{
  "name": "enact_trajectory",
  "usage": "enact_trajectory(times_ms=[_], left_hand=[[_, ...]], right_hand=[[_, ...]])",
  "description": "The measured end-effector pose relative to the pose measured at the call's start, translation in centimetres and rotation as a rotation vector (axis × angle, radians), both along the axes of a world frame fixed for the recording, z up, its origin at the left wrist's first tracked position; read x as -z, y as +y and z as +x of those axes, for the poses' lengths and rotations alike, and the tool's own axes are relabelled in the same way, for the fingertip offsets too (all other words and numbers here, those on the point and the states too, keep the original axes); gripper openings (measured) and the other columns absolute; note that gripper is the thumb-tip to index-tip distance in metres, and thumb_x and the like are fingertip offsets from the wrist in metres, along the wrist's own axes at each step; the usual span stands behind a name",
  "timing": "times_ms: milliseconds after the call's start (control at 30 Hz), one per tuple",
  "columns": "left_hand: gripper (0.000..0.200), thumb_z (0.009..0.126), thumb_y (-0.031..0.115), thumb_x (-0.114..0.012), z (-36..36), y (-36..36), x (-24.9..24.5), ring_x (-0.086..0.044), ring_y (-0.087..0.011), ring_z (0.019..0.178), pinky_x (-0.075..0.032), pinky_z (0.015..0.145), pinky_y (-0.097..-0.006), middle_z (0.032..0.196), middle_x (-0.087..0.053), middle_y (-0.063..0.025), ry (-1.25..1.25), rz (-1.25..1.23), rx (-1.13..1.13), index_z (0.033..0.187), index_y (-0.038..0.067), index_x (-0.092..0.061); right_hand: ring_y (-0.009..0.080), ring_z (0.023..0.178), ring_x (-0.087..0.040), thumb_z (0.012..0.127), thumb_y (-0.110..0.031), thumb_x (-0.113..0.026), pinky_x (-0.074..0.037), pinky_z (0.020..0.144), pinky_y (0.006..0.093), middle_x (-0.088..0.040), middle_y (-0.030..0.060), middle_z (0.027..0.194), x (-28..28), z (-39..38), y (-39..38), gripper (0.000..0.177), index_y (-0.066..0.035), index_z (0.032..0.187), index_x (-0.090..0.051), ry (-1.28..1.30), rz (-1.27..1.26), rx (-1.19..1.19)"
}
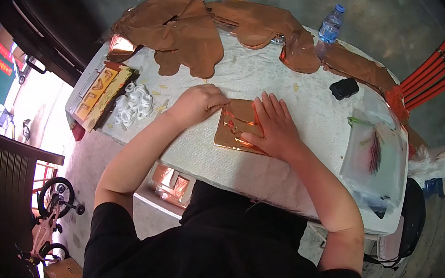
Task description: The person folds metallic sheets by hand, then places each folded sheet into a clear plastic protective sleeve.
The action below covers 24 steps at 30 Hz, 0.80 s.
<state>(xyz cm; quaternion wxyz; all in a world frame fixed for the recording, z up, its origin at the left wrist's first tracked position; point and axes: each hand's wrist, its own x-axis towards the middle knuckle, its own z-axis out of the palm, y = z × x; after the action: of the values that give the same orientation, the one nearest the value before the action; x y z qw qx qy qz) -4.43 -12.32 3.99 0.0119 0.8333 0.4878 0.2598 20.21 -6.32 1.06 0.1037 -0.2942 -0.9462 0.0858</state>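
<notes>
A shiny copper-coloured foil sheet [234,135] lies folded on the white-covered table [273,84] in front of me. My right hand [274,128] presses flat on the sheet, fingers spread and pointing away from me. My left hand [199,103] is curled at the sheet's upper left corner and pinches a fold of the foil between thumb and fingers. Both forearms rest on the table's near edge.
Large brown foil pieces [191,32] cover the far side. A water bottle [331,24] and a small black object [344,88] sit at the far right. White rolls [135,105] and gold-printed packs [100,93] lie left; clear plastic bags [376,152] lie right.
</notes>
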Motion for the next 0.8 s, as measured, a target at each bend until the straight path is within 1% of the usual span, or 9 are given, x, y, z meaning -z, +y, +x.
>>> enact_trajectory(times_ms=[33,133,367,467,567,633,667,733,800], left_hand=[[0.018,0.076,0.009,-0.068,0.0,0.0,-0.3,-0.062,-0.0274,0.08,-0.051,0.068,-0.036,0.088,-0.064,-0.0096,0.109,0.024,-0.007,0.094,0.006,-0.068],[0.019,0.075,0.011,-0.068,0.6,-0.3,-1.4,-0.061,-0.0262,0.079,-0.051,0.066,-0.0357,0.086,-0.063,-0.0086,0.152,0.12,0.049,0.093,0.006,-0.068],[0.015,0.075,0.01,-0.067,0.1,-0.1,-0.9,-0.061,-0.0261,0.077,-0.051,0.064,-0.0356,0.083,-0.061,-0.0083,0.237,0.157,0.076,0.089,0.005,-0.067],[0.015,0.075,0.01,-0.067,0.2,0.1,-0.9,-0.061,-0.0262,0.076,-0.051,0.063,-0.0365,0.081,-0.061,-0.0088,0.225,0.104,0.059,0.089,0.005,-0.067],[0.013,0.076,0.009,-0.066,0.2,0.1,-1.3,-0.061,-0.028,0.076,-0.051,0.064,-0.0358,0.082,-0.062,-0.0112,0.185,-0.03,0.009,0.088,0.003,-0.066],[0.013,0.079,0.005,-0.064,0.3,0.1,-1.7,-0.062,-0.0267,0.075,-0.05,0.064,-0.0325,0.084,-0.063,-0.0118,-0.087,-0.202,0.023,0.09,0.0,-0.066],[0.013,0.079,0.005,-0.064,0.3,0.1,-2.0,-0.062,-0.0267,0.075,-0.05,0.064,-0.0325,0.084,-0.063,-0.0118,-0.086,-0.202,0.025,0.09,0.0,-0.066],[0.013,0.081,0.001,-0.062,0.2,-0.1,-2.5,-0.062,-0.0239,0.076,-0.049,0.067,-0.0301,0.086,-0.063,-0.0117,-0.316,-0.395,-0.034,0.094,-0.002,-0.065],[0.014,0.081,0.0,-0.061,0.0,0.3,-2.1,-0.062,-0.0227,0.078,-0.049,0.068,-0.0299,0.086,-0.063,-0.011,-0.332,-0.36,-0.036,0.095,-0.001,-0.065]], right_hand=[[0.0327,0.141,-0.014,0.083,-0.061,-0.05,-0.008,0.115,0.0436,-0.02,0.0196,0.15,0.0,0.0,0.0,0.088,-0.003,0.143,-0.024,0.0,-0.001,0.0],[0.0326,0.141,-0.015,0.083,-0.061,-0.05,-0.008,0.115,0.0436,-0.02,0.0196,0.15,0.0,0.0,0.0,0.088,-0.003,0.143,-0.023,-0.003,0.016,-0.003],[0.0343,0.139,-0.018,0.08,-0.064,-0.05,-0.008,0.115,0.0451,-0.023,0.0221,0.147,0.8,-0.1,0.3,0.093,0.0,0.142,-0.024,0.043,0.044,-0.021],[0.0339,0.14,-0.017,0.08,-0.064,-0.05,-0.007,0.115,0.0449,-0.022,0.0221,0.148,0.6,0.0,0.2,0.093,0.0,0.142,-0.024,0.031,0.024,-0.017],[0.034,0.14,-0.017,0.08,-0.064,-0.05,-0.007,0.115,0.0449,-0.022,0.0222,0.148,0.5,-0.1,0.2,0.093,0.0,0.142,-0.024,0.029,0.012,-0.016],[0.0343,0.14,-0.017,0.08,-0.064,-0.051,-0.007,0.115,0.0449,-0.022,0.0223,0.148,0.5,0.0,0.2,0.093,0.0,0.142,-0.024,0.031,0.013,-0.014],[0.0348,0.139,-0.017,0.08,-0.063,-0.051,-0.008,0.115,0.0451,-0.022,0.0224,0.147,0.5,0.0,0.2,0.093,0.0,0.142,-0.024,0.036,0.011,-0.014],[0.0352,0.139,-0.017,0.08,-0.063,-0.052,-0.008,0.115,0.0452,-0.023,0.0226,0.147,0.3,-0.1,0.2,0.093,0.0,0.142,-0.024,0.043,0.009,-0.016],[0.034,0.14,-0.017,0.082,-0.06,-0.052,-0.009,0.115,0.0446,-0.021,0.0208,0.149,0.1,0.0,0.1,0.088,-0.001,0.142,-0.025,0.023,0.004,-0.006]])
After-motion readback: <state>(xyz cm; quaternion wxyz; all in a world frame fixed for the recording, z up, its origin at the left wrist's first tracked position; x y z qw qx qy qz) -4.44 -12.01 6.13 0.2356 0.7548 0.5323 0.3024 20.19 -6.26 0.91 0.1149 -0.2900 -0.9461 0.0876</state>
